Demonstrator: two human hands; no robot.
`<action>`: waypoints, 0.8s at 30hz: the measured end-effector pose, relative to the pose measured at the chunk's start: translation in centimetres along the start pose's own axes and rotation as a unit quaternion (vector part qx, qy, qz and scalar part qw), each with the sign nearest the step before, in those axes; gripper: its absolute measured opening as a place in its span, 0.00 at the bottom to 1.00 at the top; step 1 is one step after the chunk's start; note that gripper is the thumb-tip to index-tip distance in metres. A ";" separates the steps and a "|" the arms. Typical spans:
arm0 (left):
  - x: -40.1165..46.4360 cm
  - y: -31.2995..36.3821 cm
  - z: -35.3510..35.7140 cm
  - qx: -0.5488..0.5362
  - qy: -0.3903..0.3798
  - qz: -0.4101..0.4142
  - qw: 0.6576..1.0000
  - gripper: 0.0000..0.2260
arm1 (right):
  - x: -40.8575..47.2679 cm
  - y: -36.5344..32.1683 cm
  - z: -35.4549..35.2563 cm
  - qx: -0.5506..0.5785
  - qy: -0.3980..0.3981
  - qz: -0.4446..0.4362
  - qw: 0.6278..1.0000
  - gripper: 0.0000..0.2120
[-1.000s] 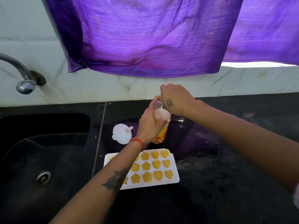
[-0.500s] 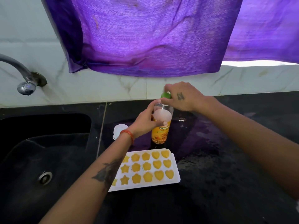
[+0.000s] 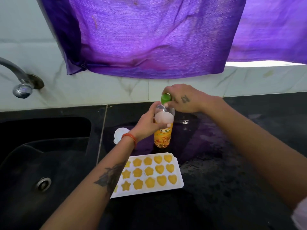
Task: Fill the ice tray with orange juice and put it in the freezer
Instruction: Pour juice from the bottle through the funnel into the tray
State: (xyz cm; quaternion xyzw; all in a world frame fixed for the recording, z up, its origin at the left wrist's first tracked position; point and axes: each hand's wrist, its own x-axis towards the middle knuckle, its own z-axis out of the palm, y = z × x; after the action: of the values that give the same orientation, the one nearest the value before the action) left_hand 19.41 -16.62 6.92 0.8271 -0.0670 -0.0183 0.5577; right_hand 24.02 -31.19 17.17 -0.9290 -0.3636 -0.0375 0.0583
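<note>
Left grip [image 3: 150,124] curled round upright juice bottle [image 3: 163,130], right grip [image 3: 184,99] pinching green cap [image 3: 165,99] from above.

A purple curtain [image 3: 149,39] hangs over the pale marbled wall [image 3: 99,90]. At left a metal tap [image 3: 20,80] reaches above the black sink [image 3: 54,163], whose drain [image 3: 43,184] lies beside the dark glossy surface [image 3: 224,171]

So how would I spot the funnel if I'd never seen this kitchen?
Find the black sink on the left and cross its right rim onto the dark counter. The funnel lies there, behind the left wrist, left of the juice bottle. It is the only small, round, plain white piece; the ice tray is rectangular.
</note>
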 end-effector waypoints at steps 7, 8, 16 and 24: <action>-0.3 0.1 0.4 0.005 0.016 0.000 1.000 0.38 | -1.5 -0.3 3.0 -0.018 0.152 0.013 0.988 0.17; -0.3 0.1 0.7 0.016 0.020 0.006 1.000 0.38 | -1.6 -0.9 3.4 -0.031 0.178 0.048 0.982 0.17; -0.7 0.2 0.3 0.029 0.013 -0.001 0.999 0.40 | -1.1 -1.5 2.0 0.106 0.112 0.147 0.977 0.21; -2.8 -2.2 -2.3 0.021 0.083 -0.023 0.996 0.36 | -6.0 -1.2 11.8 0.516 0.177 0.299 0.783 0.24</action>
State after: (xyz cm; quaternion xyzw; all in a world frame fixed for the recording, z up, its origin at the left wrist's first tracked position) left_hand 17.04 -13.38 5.65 0.8384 -0.0022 0.0388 0.5436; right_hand 19.08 -32.73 4.92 -0.7993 -0.0155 0.0115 0.6006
